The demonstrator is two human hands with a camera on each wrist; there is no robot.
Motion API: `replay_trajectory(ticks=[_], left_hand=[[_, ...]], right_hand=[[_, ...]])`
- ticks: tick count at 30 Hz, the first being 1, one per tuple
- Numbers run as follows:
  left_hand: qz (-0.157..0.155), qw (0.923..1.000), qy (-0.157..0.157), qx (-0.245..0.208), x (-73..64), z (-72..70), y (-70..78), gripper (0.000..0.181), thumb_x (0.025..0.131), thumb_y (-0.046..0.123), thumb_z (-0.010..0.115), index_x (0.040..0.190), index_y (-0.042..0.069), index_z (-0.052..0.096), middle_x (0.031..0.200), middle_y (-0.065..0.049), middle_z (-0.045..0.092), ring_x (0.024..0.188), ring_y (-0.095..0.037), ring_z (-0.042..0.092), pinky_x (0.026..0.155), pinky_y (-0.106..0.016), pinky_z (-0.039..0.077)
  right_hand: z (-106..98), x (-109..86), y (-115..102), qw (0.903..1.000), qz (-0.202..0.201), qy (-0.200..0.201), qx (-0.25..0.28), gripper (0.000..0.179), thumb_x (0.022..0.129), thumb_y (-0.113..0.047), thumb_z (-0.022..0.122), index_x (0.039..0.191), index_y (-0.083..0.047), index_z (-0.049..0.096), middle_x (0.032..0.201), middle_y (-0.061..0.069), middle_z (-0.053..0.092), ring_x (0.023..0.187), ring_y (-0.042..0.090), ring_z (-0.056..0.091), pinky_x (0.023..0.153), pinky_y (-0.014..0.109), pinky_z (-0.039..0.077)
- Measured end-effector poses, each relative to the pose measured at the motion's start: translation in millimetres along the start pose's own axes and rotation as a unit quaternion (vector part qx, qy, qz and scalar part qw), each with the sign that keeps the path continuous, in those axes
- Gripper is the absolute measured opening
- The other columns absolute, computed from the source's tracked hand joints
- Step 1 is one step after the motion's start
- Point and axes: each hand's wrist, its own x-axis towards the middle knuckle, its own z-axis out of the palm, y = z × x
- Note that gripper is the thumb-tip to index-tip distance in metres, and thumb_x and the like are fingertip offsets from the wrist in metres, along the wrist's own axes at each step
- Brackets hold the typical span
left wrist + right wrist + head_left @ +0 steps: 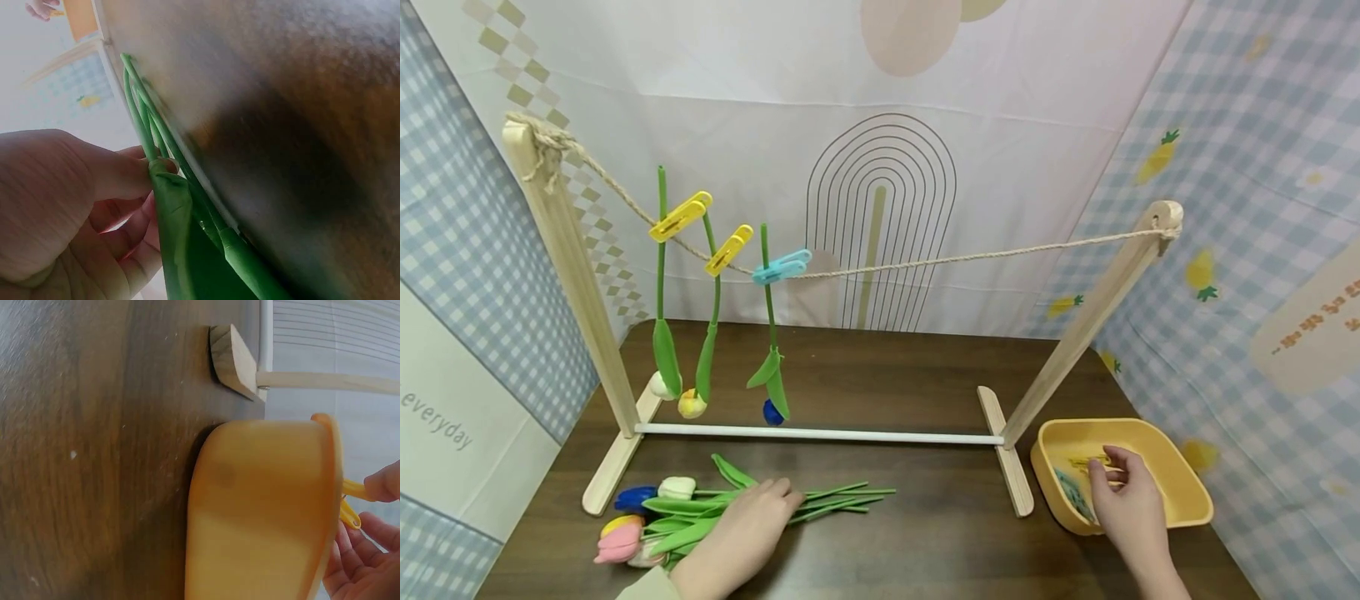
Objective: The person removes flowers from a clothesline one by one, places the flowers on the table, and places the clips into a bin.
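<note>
My right hand (1127, 500) pinches a likely light, stiff peg (351, 516) by its tails at the tub (1178, 487); left hand (752, 521), leftward of it, pinches a bendy-looking stem (135, 109).

I've got the bare left hand (75, 212) at lower left, thumb and fingertip pinching a broad green leaf (172, 219) at its narrow base. Thin, smooth green stems (149, 102) bunch just beside the grip, running to upper left. Dark brown wood-grain tabletop (325, 75) fills my right side, blurry dark shadow (275, 156) across it. Top left corner: bare right hand (42, 7), partly cut off, near an orange-yellow container (81, 17). Pale-blue checked cloth (106, 72) behind, washed out.
</note>
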Motion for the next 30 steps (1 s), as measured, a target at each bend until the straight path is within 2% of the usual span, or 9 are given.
replay_trajectory(ticks=[9, 15, 17, 20, 23, 27, 30], left_hand=[[-0.004, 1.0000, 0.007, -0.001, -0.6, -0.4, 0.1, 0.025, 0.078, -0.010, 0.065, 0.093, 0.009, 0.068, 0.085, 0.000, 0.058, 0.080, -0.021, 0.059, 0.067, -0.039, 0.052], [-0.005, 0.9999, 0.008, -0.010, -0.5, -1.7, 0.6, 0.025, 0.076, -0.009, 0.063, 0.092, 0.009, 0.068, 0.083, -0.001, 0.057, 0.077, -0.021, 0.058, 0.065, -0.040, 0.051], [-0.004, 0.9998, 0.011, -0.014, -0.4, -2.0, 0.5, 0.021, 0.078, -0.006, 0.062, 0.091, 0.010, 0.067, 0.081, 0.000, 0.056, 0.075, -0.020, 0.057, 0.063, -0.039, 0.050], [-0.003, 0.9997, 0.015, -0.017, -0.1, -1.6, 0.3, 0.014, 0.082, 0.000, 0.062, 0.089, 0.011, 0.067, 0.079, 0.001, 0.054, 0.073, -0.018, 0.055, 0.060, -0.037, 0.049], [-0.004, 0.9995, 0.019, -0.023, 0.1, -1.6, 0.0, 0.009, 0.086, 0.005, 0.062, 0.088, 0.012, 0.067, 0.078, 0.003, 0.051, 0.072, -0.017, 0.054, 0.059, -0.035, 0.048], [-0.001, 0.9991, 0.028, -0.031, 0.1, -3.2, -0.4, 0.006, 0.087, 0.007, 0.064, 0.088, 0.012, 0.067, 0.077, 0.004, 0.050, 0.070, -0.016, 0.052, 0.058, -0.034, 0.047], [0.002, 0.9988, 0.037, -0.033, 0.2, -5.1, -0.5, 0.005, 0.086, 0.008, 0.066, 0.089, 0.012, 0.067, 0.078, 0.004, 0.050, 0.070, -0.016, 0.052, 0.059, -0.034, 0.047]], right_hand=[[1.3, 0.4, 3.6, 0.9996, 0.016, -0.011, -0.020, 0.037, 0.094, -0.021, 0.062, 0.122, 0.002, 0.056, 0.112, 0.019, 0.061, 0.077, -0.003, 0.050, 0.061, 0.011, 0.041], [3.1, 1.2, 4.4, 0.9995, 0.018, -0.017, -0.020, 0.038, 0.094, -0.022, 0.062, 0.123, 0.002, 0.056, 0.112, 0.020, 0.061, 0.078, -0.002, 0.050, 0.062, 0.011, 0.042], [3.2, 0.9, 4.1, 0.9995, 0.017, -0.019, -0.020, 0.039, 0.094, -0.022, 0.061, 0.124, 0.002, 0.055, 0.113, 0.020, 0.060, 0.080, 0.003, 0.053, 0.062, 0.011, 0.042], [3.3, 0.6, 4.8, 0.9993, 0.014, -0.028, -0.021, 0.040, 0.094, -0.022, 0.061, 0.125, 0.003, 0.054, 0.113, 0.021, 0.060, 0.087, 0.018, 0.058, 0.062, 0.013, 0.042], [3.4, 0.7, 5.2, 0.9986, 0.013, -0.043, -0.026, 0.043, 0.095, -0.023, 0.060, 0.126, 0.005, 0.052, 0.115, 0.023, 0.059, 0.097, 0.030, 0.057, 0.067, 0.021, 0.044], [4.0, 1.1, 4.4, 0.9979, 0.015, -0.056, -0.028, 0.044, 0.096, -0.024, 0.059, 0.127, 0.006, 0.051, 0.117, 0.023, 0.057, 0.102, 0.035, 0.055, 0.073, 0.035, 0.046], [4.8, 0.8, 3.0, 0.9982, 0.010, -0.053, -0.026, 0.044, 0.096, -0.025, 0.059, 0.127, 0.005, 0.052, 0.117, 0.022, 0.057, 0.101, 0.034, 0.055, 0.072, 0.033, 0.046]])
